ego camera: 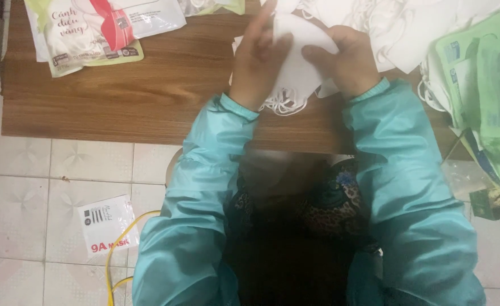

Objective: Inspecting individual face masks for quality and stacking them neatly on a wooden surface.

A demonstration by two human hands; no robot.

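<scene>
A stack of white face masks (298,62) with loose ear loops lies on the brown wooden table (136,90), near its front edge. My left hand (258,56) presses flat on the left side of the stack, fingers stretched out. My right hand (343,59) grips the right side of the top mask, thumb on the white fabric. Both arms wear teal sleeves with elastic cuffs.
A heap of more white masks (397,28) lies at the table's back right. Green printed bags (482,79) pile at the right edge. Printed mask pouches (91,31) lie at the back left. On the tiled floor lie a white pouch (105,224) and a yellow cable (119,249).
</scene>
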